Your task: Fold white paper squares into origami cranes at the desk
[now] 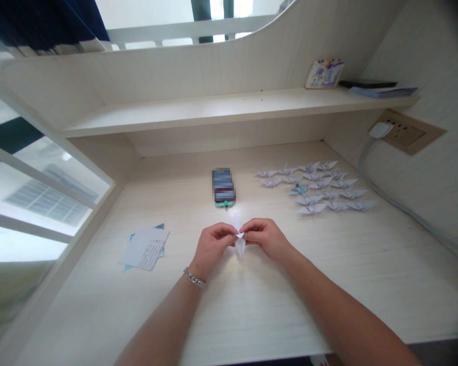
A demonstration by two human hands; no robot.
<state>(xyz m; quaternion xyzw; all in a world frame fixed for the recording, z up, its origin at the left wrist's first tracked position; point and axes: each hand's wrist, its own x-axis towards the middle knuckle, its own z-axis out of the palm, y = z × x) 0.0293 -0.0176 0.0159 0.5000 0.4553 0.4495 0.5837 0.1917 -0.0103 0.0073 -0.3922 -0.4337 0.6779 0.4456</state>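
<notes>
Both my hands meet over the middle of the desk (290, 305), pinching a small folded white paper piece (239, 243) between them. My left hand (212, 245), with a silver bracelet at the wrist, grips its left side with closed fingers. My right hand (266, 238) pinches its right side. A narrow point of the paper sticks up above the fingers and a tapered flap hangs below them. Just beyond my hands lies a phone (223, 188) flat on the desk.
Several finished folded paper cranes (320, 188) lie in rows at the back right. A small stack of paper sheets (145, 248) rests at the left. A shelf (213, 109) carries a packet (324, 73) and booklets. A wall socket (406, 133) with a cable is at right.
</notes>
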